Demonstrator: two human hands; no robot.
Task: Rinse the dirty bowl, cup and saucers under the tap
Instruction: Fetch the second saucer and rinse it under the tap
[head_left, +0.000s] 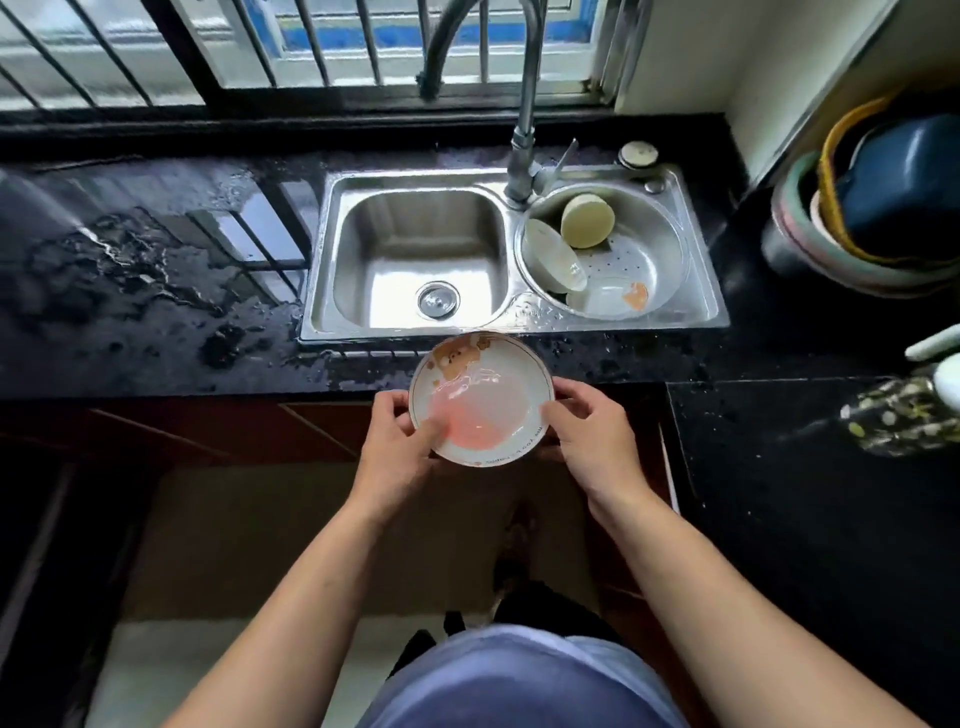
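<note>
While held level just in front of the stainless steel double sink (511, 325), over the front edge of the wet black stone bench (156, 291), carried a pool of pinkish water: the white round bowl with bear print and gold rim (511, 374). Gripped at its left rim by the left hand (397, 447), thumb fingers (434, 428) dipped inside; clasped at its right rim by the right hand (592, 441). In the sink's round right basin, leaning: a pale saucer (553, 254), a cream upturned cup (587, 221), a white saucer smeared orange (610, 297). Left basin bare, behind it the chrome tap (524, 156), no water seen running.
</note>
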